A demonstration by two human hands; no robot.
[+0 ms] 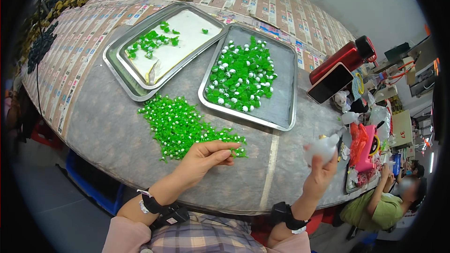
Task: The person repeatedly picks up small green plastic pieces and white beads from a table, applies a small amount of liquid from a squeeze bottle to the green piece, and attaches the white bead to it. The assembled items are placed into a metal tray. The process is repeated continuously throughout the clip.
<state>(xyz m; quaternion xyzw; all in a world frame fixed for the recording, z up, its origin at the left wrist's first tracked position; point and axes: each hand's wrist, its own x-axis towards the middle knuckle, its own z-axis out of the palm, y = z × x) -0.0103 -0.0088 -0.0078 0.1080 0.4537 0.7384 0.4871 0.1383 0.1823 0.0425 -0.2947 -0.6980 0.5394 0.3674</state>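
The left hand (pixel 206 155) pinches at the near edge of the loose green pieces (pixel 180 124); to the right, the right hand (pixel 321 166) grips a small white bottle (pixel 321 148)

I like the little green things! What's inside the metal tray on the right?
The right metal tray holds a heap of small green pieces with white dots on its grey bottom. Whatever lies under the heap is covered.
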